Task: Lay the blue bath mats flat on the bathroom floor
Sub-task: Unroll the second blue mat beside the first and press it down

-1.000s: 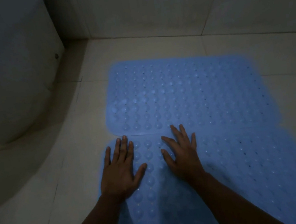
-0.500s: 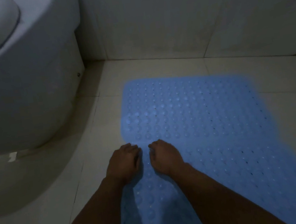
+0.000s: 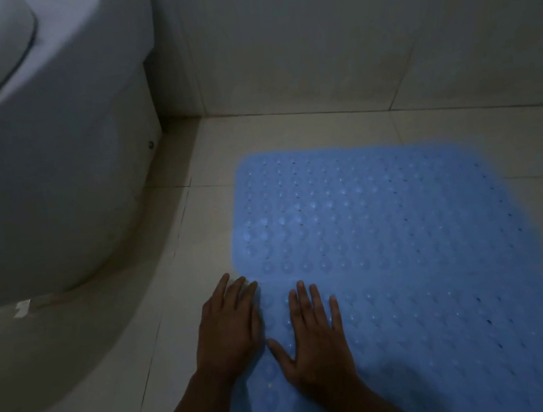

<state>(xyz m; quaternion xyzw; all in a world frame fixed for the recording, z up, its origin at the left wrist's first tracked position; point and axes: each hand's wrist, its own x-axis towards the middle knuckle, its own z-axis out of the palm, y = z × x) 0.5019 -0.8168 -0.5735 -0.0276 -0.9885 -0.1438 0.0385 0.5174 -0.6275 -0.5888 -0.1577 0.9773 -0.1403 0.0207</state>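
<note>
pressing blue mat (image 3: 389, 242), both hands (image 3: 227, 329) (flat)

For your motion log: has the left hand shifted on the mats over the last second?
Yes. The left hand, judged against the seam between the mats, slid left to the near mat's edge, partly over the floor.

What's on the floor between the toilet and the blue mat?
Nothing but bare floor tiles with grout lines, as the head view shows. The toilet stands to the left and the blue mat lies to the right.
</note>
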